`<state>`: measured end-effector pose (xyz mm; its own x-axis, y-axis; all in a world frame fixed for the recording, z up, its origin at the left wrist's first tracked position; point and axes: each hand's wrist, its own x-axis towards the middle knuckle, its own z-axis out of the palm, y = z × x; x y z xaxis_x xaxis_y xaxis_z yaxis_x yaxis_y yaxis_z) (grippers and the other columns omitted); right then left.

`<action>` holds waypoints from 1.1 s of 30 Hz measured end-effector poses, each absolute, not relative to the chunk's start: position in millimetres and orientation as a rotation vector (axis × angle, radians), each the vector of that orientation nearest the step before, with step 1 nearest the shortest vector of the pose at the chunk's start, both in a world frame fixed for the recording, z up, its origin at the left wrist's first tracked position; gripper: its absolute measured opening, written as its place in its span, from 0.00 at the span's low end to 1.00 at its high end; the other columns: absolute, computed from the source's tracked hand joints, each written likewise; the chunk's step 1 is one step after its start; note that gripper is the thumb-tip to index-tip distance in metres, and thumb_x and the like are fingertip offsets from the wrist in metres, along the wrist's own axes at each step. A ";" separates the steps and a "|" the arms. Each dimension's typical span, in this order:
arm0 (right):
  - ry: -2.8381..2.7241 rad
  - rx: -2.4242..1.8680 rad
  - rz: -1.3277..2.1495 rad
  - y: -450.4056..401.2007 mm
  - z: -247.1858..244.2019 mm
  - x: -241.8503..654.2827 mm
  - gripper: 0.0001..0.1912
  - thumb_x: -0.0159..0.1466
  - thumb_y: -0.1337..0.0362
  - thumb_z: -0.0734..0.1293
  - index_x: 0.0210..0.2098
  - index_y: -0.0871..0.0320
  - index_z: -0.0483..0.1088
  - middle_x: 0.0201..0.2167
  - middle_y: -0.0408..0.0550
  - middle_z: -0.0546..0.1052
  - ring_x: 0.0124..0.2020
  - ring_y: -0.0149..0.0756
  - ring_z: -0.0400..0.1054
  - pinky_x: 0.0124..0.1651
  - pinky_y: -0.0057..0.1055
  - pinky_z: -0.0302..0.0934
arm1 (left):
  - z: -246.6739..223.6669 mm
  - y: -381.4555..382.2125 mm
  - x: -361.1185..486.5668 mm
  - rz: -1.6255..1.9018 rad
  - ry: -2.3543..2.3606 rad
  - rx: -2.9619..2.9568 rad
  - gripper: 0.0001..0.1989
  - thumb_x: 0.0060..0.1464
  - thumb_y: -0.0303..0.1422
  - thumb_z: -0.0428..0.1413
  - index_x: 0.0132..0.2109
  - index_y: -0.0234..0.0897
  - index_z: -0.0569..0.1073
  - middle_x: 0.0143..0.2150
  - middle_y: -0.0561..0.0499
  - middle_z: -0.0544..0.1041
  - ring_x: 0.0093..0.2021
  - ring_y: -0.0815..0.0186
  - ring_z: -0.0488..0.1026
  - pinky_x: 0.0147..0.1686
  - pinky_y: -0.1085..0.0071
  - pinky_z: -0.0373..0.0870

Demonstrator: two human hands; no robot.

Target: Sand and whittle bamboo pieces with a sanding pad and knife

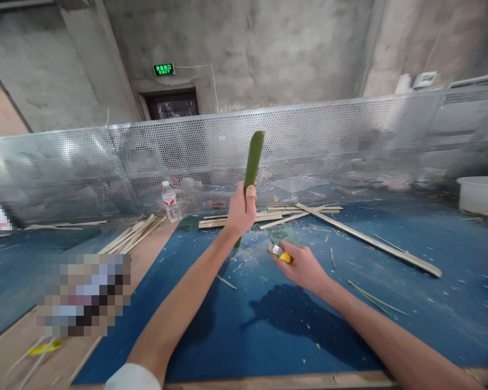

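Observation:
A long green strip [254,160], like a leaf or split bamboo, stands nearly upright in my left hand [243,208], whose fingers wrap round its middle. A tan band circles the thumb. The strip's lower tip shows just below the hand. To the right and lower, my right hand [303,265] is closed on a yellow-handled cutter [284,255] with a metal head pointing up and left. The cutter does not touch the strip. Both hands are above a blue mat [236,346].
Pale strips [236,220] lie behind my hands, and a longer one [374,240] slants right. A water bottle [171,202] stands at the left by a perforated metal screen [329,146]. A white tub [482,194] is at the far right. Thin shavings dot the mat.

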<state>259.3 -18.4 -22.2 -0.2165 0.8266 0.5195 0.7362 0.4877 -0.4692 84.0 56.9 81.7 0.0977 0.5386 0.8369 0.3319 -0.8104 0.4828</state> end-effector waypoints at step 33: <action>-1.493 -0.849 0.540 -25.8 4.6 267.8 0.15 0.68 0.48 0.64 0.35 0.53 0.64 0.19 0.34 0.62 0.17 0.26 0.54 0.21 0.25 0.50 | 116.9 10.7 63.0 1.236 1.130 2.423 0.27 0.57 0.57 0.53 0.27 0.38 0.63 0.21 0.56 0.64 0.22 0.72 0.61 0.23 0.72 0.53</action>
